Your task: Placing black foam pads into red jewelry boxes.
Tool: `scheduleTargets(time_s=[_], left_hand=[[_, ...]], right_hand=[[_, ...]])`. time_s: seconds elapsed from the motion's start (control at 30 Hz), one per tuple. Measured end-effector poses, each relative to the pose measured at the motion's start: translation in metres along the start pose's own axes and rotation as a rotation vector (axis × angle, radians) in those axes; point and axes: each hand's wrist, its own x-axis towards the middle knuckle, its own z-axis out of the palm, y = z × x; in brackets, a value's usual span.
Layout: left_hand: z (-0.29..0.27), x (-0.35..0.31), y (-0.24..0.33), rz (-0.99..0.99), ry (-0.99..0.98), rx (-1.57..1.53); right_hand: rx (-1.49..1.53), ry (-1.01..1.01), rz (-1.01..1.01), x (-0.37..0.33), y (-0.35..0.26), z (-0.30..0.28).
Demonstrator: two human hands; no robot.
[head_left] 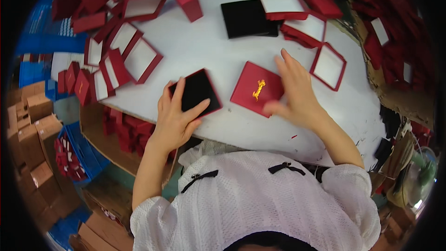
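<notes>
A small red box with a black pad inside (195,94) lies tilted on the white table. My left hand (174,116) rests on it with fingers spread, a fingertip pressing the black pad near its right edge. To the right lies a red box lid with a gold emblem (257,88), face up. My right hand (299,93) is at the lid's right side, fingers stretched out and the thumb apart, near its lower corner. Slight blur hides whether the thumb touches the lid. The box and the lid lie apart.
Red boxes with white insides (141,60) pile up at the left and far left. More open red boxes (304,28) and black pads (248,18) sit at the back right. Cartons of red pieces (127,130) stand below the table's left edge; a fan (420,165) is at right.
</notes>
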Motion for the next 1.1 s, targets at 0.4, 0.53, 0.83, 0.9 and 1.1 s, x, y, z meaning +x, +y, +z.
scheduleTargets(time_s=[0.4, 0.53, 0.83, 0.9, 1.1], left_hand=[[0.028, 0.031, -0.029, 0.325, 0.241, -0.473], [0.013, 0.031, -0.015, 0.239, 0.080, -0.268], [-0.047, -0.056, -0.012, -0.341, -0.194, 0.226], [-0.067, -0.065, -0.025, -0.430, 0.009, 0.223], [-0.030, -0.015, -0.117, -0.540, 0.603, 0.119]], right_hand=[[0.182, -0.381, -0.440, 0.059, -0.048, 0.036], [0.169, -0.254, -0.441, 0.042, -0.045, 0.058], [-0.084, -0.107, -0.370, 0.093, -0.010, 0.031], [-0.363, -0.015, -0.204, 0.103, 0.030, 0.028], [-0.341, 0.116, -0.242, 0.123, 0.039, 0.027]])
